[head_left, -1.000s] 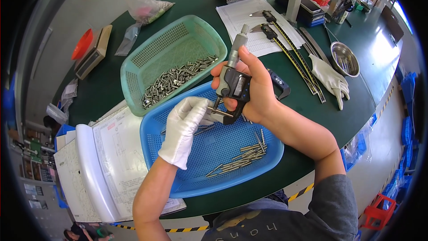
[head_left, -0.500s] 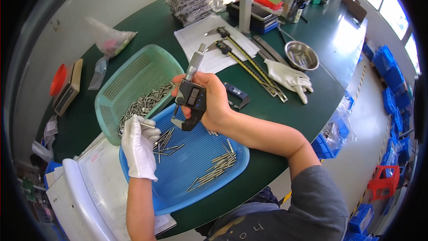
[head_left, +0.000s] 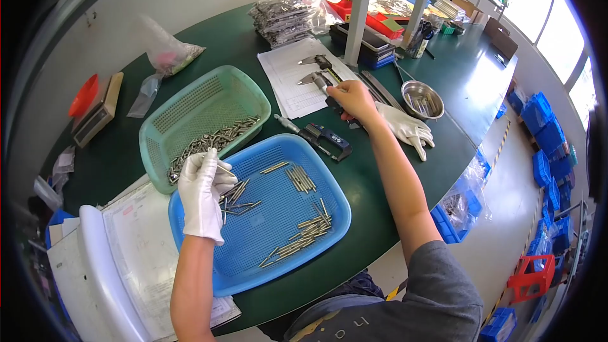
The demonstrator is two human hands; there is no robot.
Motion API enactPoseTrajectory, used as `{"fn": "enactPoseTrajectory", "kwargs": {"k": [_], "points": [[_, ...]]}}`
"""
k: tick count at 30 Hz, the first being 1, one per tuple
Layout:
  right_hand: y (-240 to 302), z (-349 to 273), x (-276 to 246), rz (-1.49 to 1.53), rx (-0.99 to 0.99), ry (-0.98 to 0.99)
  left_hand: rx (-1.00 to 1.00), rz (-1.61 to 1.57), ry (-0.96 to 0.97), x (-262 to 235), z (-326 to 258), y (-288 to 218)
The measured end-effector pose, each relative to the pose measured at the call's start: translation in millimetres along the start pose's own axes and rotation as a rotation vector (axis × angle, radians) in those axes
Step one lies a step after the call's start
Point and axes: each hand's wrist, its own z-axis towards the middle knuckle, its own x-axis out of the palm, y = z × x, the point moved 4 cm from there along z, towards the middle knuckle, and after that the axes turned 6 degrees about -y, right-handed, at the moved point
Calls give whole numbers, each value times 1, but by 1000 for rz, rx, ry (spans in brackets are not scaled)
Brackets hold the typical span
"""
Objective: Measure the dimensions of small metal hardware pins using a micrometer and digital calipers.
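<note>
My left hand (head_left: 201,196), in a white glove, is closed on a slim metal pin (head_left: 225,170) above the left side of the blue basket (head_left: 253,280). My bare right hand (head_left: 356,101) is closed around a digital micrometer (head_left: 334,105), its silver barrel pointing away from me; the hand hides part of it. That hand is over the two digital calipers (head_left: 315,78), partly covering them. A second digital micrometer (head_left: 316,132) lies on the green table between the basket and my right hand. Metal pins (head_left: 303,177) lie in separate groups inside the blue basket.
A green basket (head_left: 152,128) holds many small metal parts (head_left: 215,139). Papers (head_left: 278,66), a white glove (head_left: 405,128) and a steel bowl (head_left: 423,100) with pins lie farther back. A scale (head_left: 101,111) stands at left, and a metal post (head_left: 358,16) rises at the back.
My right hand has moved away to the right with the micrometer, from over the blue basket to the calipers. My left hand stays near the same spot with its pin.
</note>
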Motion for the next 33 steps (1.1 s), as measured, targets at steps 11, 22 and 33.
{"fn": "enactPoseTrajectory", "kwargs": {"k": [11,22,33], "points": [[-16,12,28,-62,1,148,16,60,-81,-2,-1,2],[-7,11,38,-608,-452,-283,-58,-76,-2,-7,9,2],[-5,-29,19,-504,-626,-226,-110,-153,53,-15,1,0]]}}
